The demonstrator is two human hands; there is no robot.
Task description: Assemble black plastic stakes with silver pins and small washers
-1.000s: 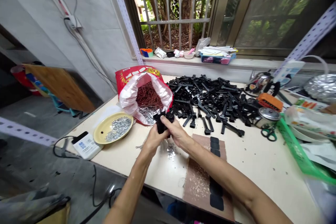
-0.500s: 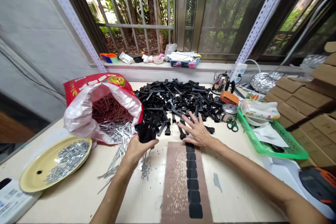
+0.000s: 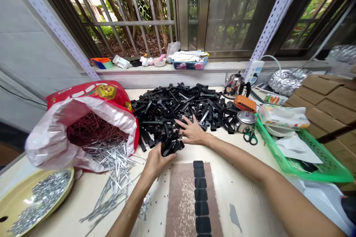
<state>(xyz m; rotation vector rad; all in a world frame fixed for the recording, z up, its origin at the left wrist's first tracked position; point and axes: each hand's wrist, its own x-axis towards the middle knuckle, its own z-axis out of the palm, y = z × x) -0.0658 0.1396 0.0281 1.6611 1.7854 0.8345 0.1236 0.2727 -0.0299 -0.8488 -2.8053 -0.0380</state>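
My left hand (image 3: 155, 160) is closed round a bunch of black plastic parts (image 3: 171, 146) just above the table, at the near edge of the big heap of black plastic parts (image 3: 180, 107). My right hand (image 3: 192, 132) lies flat with fingers spread on the near side of that heap, touching the pieces. A brown cardboard strip (image 3: 183, 200) with a row of black pads (image 3: 199, 192) lies in front of both hands. Loose silver nails (image 3: 116, 170) spill over the table to the left of my left hand.
A red and white sack (image 3: 83, 126) full of nails lies open at left. A yellow plate (image 3: 33, 200) of small metal bits sits front left. A small steel pot (image 3: 246, 120), scissors (image 3: 250, 137), a green basket (image 3: 314, 155) and cardboard boxes (image 3: 325, 96) stand at right.
The view has swung right and closer to the table. My right hand left the bunch and reached onto the black heap; my left hand carried the bunch toward the heap's near edge.
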